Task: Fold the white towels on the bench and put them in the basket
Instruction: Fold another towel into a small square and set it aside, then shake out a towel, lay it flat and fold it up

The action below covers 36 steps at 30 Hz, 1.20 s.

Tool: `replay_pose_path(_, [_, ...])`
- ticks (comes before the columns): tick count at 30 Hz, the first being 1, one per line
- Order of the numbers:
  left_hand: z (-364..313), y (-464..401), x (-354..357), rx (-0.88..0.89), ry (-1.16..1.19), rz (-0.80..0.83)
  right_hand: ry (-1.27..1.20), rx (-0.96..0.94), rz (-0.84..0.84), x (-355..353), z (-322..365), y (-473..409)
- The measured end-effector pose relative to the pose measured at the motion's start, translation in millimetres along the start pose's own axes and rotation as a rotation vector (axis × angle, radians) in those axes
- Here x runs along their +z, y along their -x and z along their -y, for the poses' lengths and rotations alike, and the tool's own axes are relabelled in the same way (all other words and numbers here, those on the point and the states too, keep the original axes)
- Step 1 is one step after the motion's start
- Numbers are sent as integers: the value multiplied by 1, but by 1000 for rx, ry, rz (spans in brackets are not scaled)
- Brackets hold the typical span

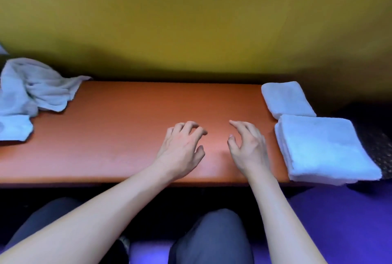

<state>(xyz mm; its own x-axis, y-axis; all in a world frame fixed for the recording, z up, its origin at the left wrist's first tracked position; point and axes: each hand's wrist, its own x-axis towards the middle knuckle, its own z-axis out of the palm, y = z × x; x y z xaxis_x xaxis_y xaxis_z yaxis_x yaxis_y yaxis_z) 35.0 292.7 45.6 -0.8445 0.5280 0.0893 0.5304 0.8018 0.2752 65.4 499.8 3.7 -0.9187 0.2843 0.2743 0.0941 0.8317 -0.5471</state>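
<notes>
An orange-brown bench (pixel 131 128) runs across the view. A heap of unfolded white towels (pixel 31 90) lies at its left end. Two folded white towels sit at the right end: a small one (pixel 286 99) at the back and a larger one (pixel 324 149) in front, which overhangs the front edge. My left hand (pixel 182 147) and my right hand (pixel 248 147) hover over the middle-right of the bench, fingers curled and apart, holding nothing. A dark woven surface (pixel 379 143) beyond the folded towels may be the basket; I cannot tell for sure.
A yellow-green wall (pixel 191 20) stands right behind the bench. My knees in dark trousers (pixel 212 236) are below the front edge, over a purple floor (pixel 343 221). Bare bench top stretches between the heap and my hands.
</notes>
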Motion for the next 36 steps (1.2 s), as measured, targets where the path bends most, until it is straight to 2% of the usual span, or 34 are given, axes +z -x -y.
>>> replay_pose_path(10, [141, 88, -48, -274, 1, -113, -74, -188, 197, 87, 147, -1])
replay_pose_path(19, [282, 134, -68, -451, -15, -170, -90, -301, 350, 200, 270, -20])
replay_pose_path(23, [350, 131, -71, -529, -58, -201, -74, -337, 428, 252, 308, -36])
replay_pose_path(29, [440, 134, -78, -656, -255, -327, -72, -406, 504, 317, 347, -58])
replay_pose_path(32, [479, 151, -82, -784, -344, -361, -78, -449, 524, 344, 365, -63])
replay_pose_path(34, [505, 164, -84, -897, -331, -362, -90, -489, 533, 360, 375, -63])
replay_pose_path(36, [527, 173, -84, -905, -222, -373, -101, -519, 551, 372, 385, -61])
